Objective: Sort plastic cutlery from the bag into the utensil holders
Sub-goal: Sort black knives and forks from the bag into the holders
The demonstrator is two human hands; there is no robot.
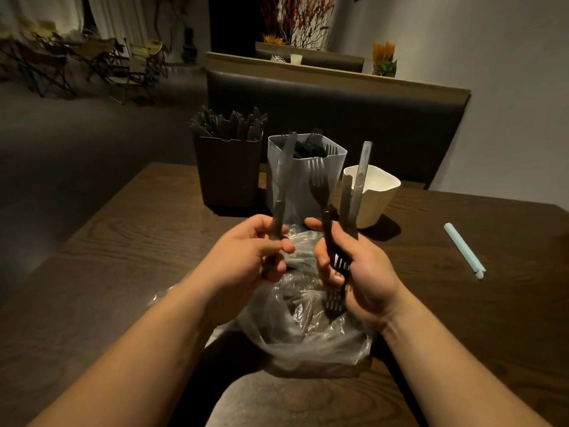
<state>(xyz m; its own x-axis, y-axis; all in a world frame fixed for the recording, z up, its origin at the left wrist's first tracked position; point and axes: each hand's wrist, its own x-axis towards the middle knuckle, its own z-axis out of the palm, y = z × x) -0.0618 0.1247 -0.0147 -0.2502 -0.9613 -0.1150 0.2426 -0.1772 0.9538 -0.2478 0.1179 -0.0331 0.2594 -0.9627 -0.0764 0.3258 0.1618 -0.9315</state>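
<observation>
My left hand [255, 251] grips one black plastic knife [284, 177] by its handle, blade up. Closed around a bunch of black cutlery [337, 229] is my right hand [357, 269]: forks pointing up and down, and long handles rising above it. Both hands hover over a crumpled clear plastic bag [311, 328] at the table's near edge, dark cutlery showing dimly inside. Behind stand three holders: a dark one [228, 177] full of black knives, a pale grey one [303, 171] holding forks, and a cream one [377, 195] whose inside I cannot see.
A pale blue pen-like stick [465, 251] lies on the dark wooden table [129, 241] to the right. A padded bench back [338, 100] runs behind the holders. Folding chairs stand far left on the floor.
</observation>
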